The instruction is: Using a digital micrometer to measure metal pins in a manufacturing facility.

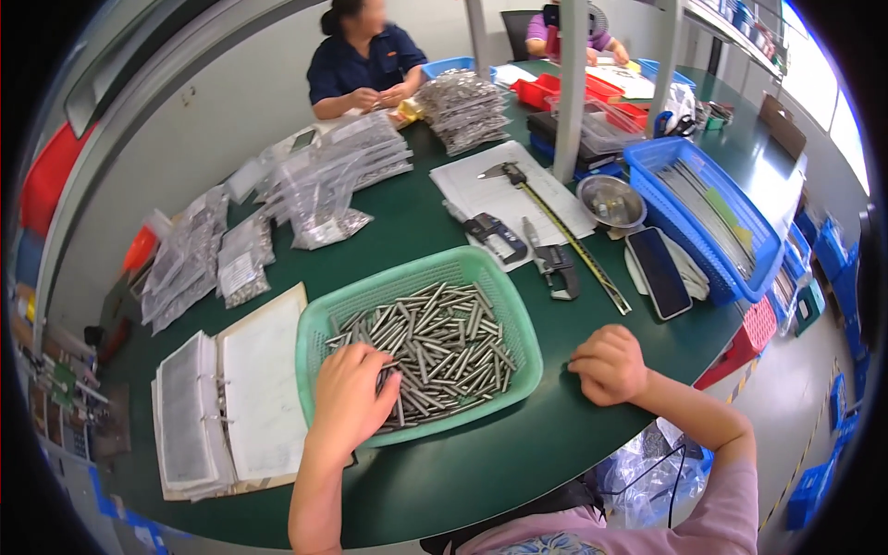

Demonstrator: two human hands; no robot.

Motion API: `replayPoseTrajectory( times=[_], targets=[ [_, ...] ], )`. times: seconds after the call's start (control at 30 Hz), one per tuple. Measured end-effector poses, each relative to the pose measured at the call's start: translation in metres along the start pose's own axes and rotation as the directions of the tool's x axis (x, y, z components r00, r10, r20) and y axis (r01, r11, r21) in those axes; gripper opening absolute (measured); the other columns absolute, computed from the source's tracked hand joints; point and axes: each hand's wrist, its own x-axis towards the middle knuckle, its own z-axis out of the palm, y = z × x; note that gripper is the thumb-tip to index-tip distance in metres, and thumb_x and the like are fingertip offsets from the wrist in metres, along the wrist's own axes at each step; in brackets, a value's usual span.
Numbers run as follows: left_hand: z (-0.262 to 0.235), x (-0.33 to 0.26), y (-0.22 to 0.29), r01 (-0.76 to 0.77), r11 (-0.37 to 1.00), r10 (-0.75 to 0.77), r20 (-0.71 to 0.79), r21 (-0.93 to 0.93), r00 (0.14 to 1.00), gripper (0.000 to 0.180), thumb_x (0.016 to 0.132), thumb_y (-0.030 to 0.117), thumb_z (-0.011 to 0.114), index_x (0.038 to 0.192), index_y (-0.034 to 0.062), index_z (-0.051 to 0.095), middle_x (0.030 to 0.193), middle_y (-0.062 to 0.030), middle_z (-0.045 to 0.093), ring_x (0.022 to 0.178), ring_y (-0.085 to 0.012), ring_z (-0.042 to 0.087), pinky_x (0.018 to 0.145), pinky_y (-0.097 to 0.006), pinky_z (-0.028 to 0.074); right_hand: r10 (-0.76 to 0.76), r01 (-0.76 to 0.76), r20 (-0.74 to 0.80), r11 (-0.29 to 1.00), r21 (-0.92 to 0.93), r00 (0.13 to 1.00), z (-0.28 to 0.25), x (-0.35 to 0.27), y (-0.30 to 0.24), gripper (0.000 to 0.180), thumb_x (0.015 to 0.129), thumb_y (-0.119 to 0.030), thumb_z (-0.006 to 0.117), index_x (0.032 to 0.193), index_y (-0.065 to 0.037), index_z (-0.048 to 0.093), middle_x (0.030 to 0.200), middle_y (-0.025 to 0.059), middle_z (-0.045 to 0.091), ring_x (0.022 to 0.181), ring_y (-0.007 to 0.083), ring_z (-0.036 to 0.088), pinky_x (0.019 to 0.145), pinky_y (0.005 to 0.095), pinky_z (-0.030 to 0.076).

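Left hand (350,396) fingers curled loosely into metal rods (435,347) in green basket (407,273); right hand (608,363) fingers fisted, empty, on green table (416,217)

A heap of short, shiny metal rods (444,347) lies crisscrossed in a shallow green mesh basket (504,287) — flat on the green surface (555,435).

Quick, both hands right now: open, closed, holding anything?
Left hand: fingers down among the metal rods in the green basket; grip cannot be told.
Right hand: curled closed on the table; contents unseen.
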Motion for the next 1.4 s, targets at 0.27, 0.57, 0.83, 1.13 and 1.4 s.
replayPoseTrajectory(
  times=[0.27, 0.57, 0.83, 1.13, 1.4],
  targets=[
    [0.024, 0.006, -0.017, 0.131, 0.986, -0.126, -0.058, 0.106, 0.990, 0.014, 0.069, 0.011, 0.064, 0.082, 0.0056, 0.062, 0.084, -0.0089, 0.055, 0.085, -0.0287, 0.052, 0.074, -0.039, 0.041, 0.388, -0.336, -0.251, 0.914, 0.226, 0.887, 0.067, 0.042, 0.028, 0.013, 0.062, 0.007, 0.055, 0.070, -0.003, 0.056, 0.072, 0.0095, 0.057, 0.067, 0.0257, 0.056, 0.064, 0.0323, 0.042],
    [0.039, -0.001, -0.013, 0.104, 0.953, -0.064, -0.146, 0.284, 0.987, 0.007, 0.062, 0.008, 0.058, 0.065, 0.0044, 0.063, 0.077, -0.0102, 0.052, 0.082, -0.0255, 0.049, 0.076, -0.038, 0.037, 0.565, -0.504, -0.246, 0.820, 0.272, 0.787, 0.073, 0.040, 0.041, 0.014, 0.067, 0.007, 0.053, 0.079, 0.000, 0.056, 0.081, 0.0119, 0.056, 0.076, 0.0242, 0.054, 0.069, 0.0300, 0.042],
    [0.037, 0.004, 0.000, 0.087, 0.929, -0.121, 0.073, 0.361, 0.990, 0.014, 0.068, 0.013, 0.057, 0.073, 0.0062, 0.067, 0.091, -0.0106, 0.056, 0.092, -0.0233, 0.047, 0.082, -0.038, 0.035, 0.572, -0.608, -0.209, 0.730, -0.310, 0.793, 0.071, 0.004, 0.092, 0.035, 0.075, -0.002, 0.053, 0.110, 0.000, 0.051, 0.107, 0.0186, 0.052, 0.099, 0.0347, 0.049, 0.088, 0.0392, 0.037],
    [0.053, 0.002, 0.003, 0.216, 0.947, -0.185, -0.146, 0.236, 0.972, 0.012, 0.069, 0.011, 0.054, 0.074, 0.0046, 0.063, 0.084, -0.0067, 0.054, 0.086, -0.0205, 0.049, 0.071, -0.032, 0.037, 0.776, -0.714, 0.083, 0.612, -0.339, 0.625, 0.071, -0.005, 0.117, 0.057, 0.067, 0.000, 0.049, 0.123, 0.003, 0.038, 0.117, 0.0226, 0.044, 0.112, 0.0387, 0.039, 0.096, 0.0419, 0.030],
    [0.055, 0.010, -0.001, 0.109, 0.993, -0.119, -0.333, -0.048, 0.935, 0.023, 0.065, 0.008, 0.059, 0.084, -0.0025, 0.052, 0.084, -0.0130, 0.051, 0.083, -0.0248, 0.050, 0.069, -0.032, 0.039, 0.804, -0.668, 0.323, 0.595, -0.448, 0.499, 0.031, 0.058, 0.104, 0.050, 0.071, -0.037, 0.061, 0.105, 0.000, 0.060, 0.096, 0.0199, 0.062, 0.091, 0.0287, 0.060, 0.080, 0.0365, 0.044]
  ],
)
